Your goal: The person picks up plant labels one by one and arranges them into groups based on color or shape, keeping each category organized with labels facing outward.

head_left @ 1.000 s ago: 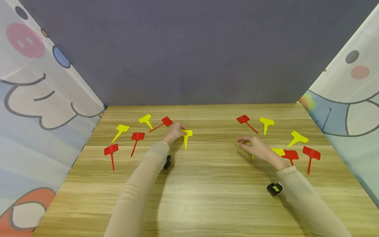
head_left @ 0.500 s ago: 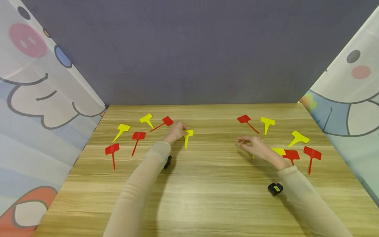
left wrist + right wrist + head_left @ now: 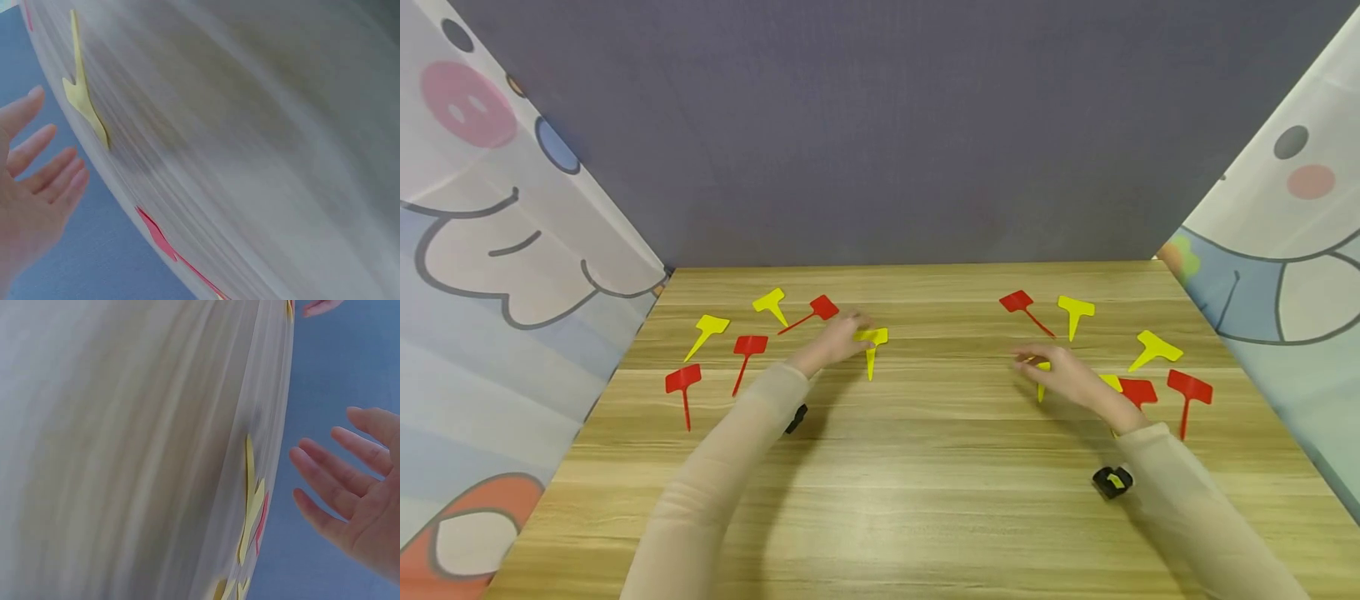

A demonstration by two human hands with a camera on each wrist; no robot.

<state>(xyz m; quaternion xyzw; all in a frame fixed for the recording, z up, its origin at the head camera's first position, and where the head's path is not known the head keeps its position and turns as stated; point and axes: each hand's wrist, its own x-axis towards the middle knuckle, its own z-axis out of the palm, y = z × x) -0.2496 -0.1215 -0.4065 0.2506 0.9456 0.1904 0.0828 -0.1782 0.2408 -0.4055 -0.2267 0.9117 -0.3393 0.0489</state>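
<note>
One yellow tag (image 3: 877, 337) lies on the table (image 3: 940, 467) at 3 o'clock from the left hand (image 3: 833, 343), which has eased back, released; I treat that tag as ungripped. Right hand (image 3: 1067, 377): empty, fingers apparently clear of a second yellow tag (image 3: 1041, 385).

Soft, fairly even light is filling the head view, and a pale glare is spreading over the near middle of the desk (image 3: 880, 500). Diffuse shadows are falling from the left sleeve (image 3: 718, 467) and the right sleeve (image 3: 1195, 500), both toward the middle. The grey panel (image 3: 910, 133) behind is looking darker and flat. Both wrist views are appearing dimmer and washed out, the desk's edge bowing, its grain smearing into streaks; the left fingers (image 3: 34, 145) and right fingers (image 3: 337, 474) are showing more sharply.
</note>
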